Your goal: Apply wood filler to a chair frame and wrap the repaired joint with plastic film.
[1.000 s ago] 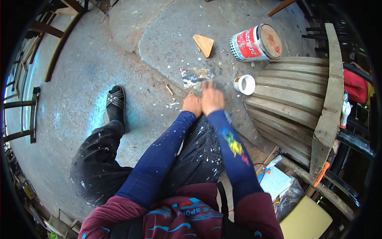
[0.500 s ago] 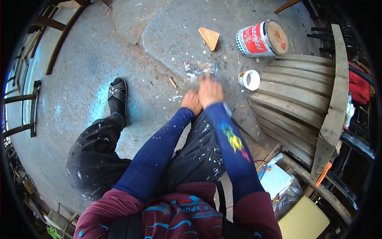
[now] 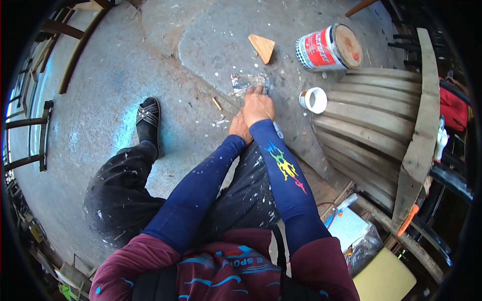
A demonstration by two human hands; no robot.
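A flat paint-smeared piece (image 3: 249, 80), whitish with dark and brown stains, lies on the concrete just beyond my hands. My right hand (image 3: 258, 107) reaches its near edge, fingers together and bent downward; whatever they grip is hidden beneath them. Tucked against its left side is my left hand (image 3: 241, 126), closed, with its fingertips and anything in them out of sight. To the right stands a small white cup (image 3: 317, 100) with an open top. A short tan stick (image 3: 217, 104) lies to the left of the hands.
Beyond the hands lies a triangular wood block (image 3: 262, 48), beside a red-and-white paint can (image 3: 321, 48). A slatted wooden piece (image 3: 374, 108) fills the right side. Chair frames (image 3: 75, 55) stand at the far left, and a yellow panel (image 3: 385, 276) sits at lower right.
My right hand has drawn slightly back toward me and to the left over the smeared piece, its forearm swinging left. My left hand stays nearly in place.
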